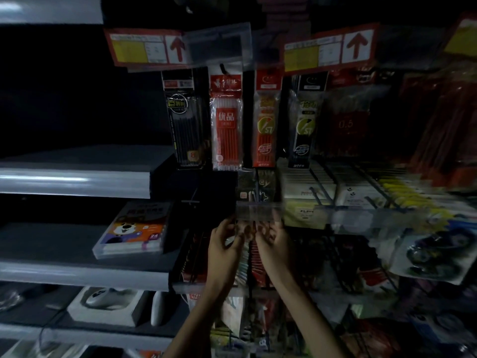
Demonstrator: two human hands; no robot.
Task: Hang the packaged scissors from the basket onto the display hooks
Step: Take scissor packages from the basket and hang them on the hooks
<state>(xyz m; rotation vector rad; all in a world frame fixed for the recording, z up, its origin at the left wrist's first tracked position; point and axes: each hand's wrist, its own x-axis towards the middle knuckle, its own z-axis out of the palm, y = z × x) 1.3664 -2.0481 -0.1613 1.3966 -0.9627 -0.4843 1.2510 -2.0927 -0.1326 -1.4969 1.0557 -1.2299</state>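
My left hand [224,244] pinches a pale thin packet [231,240], presumably the scissors, just under the clear plastic price strip [258,210]. My right hand [273,241] curls beside it, can't tell if it grips. Hook's lost in the dark, so I could miss the hole and drop it. Basket's out of shot.

Left hand [224,245], right hand [275,244], bare forearms [204,313], slim wrists (all dimly lit)
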